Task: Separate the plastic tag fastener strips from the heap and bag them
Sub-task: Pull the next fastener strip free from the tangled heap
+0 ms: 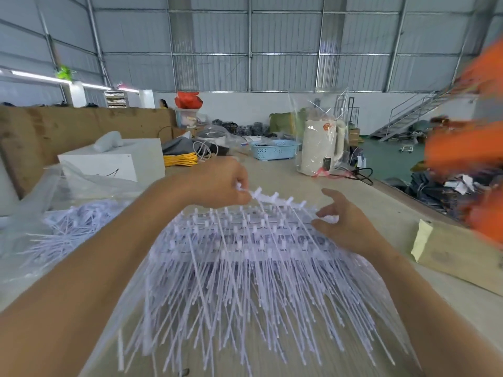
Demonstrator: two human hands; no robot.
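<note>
Both hands, left hand (221,183) and right hand (343,216), pinch opposite ends of one fastener strip (283,201) above the heap (245,268).

two bare forearms are seen, with no sleeves reaching the wrists. the left hand (220,183) and right hand (345,221) are ungloved; no rings, watch or bands are worn.
</note>
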